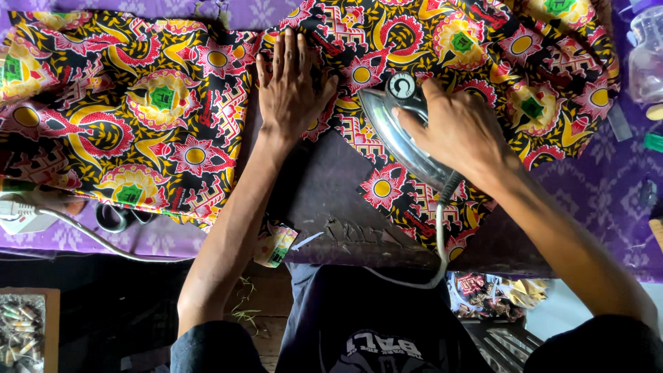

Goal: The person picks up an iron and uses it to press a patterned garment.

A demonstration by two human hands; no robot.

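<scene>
Gripping the iron (400,131), right hand (459,131) presses patterned cloth (166,103); left hand (290,86) lies flat, apparently open.

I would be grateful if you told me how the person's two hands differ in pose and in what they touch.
The left hand lies flat and open, fingers stretched, pressing the patterned fabric; the right hand is curled around the handle of the iron. The left hand holds nothing, while the right hand grips a tool with a cord. Both are bare and rest over the same fabric.

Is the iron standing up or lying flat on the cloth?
Lying flat: the iron rests face-down on the patterned cloth, with the right hand gripping its handle.
</scene>
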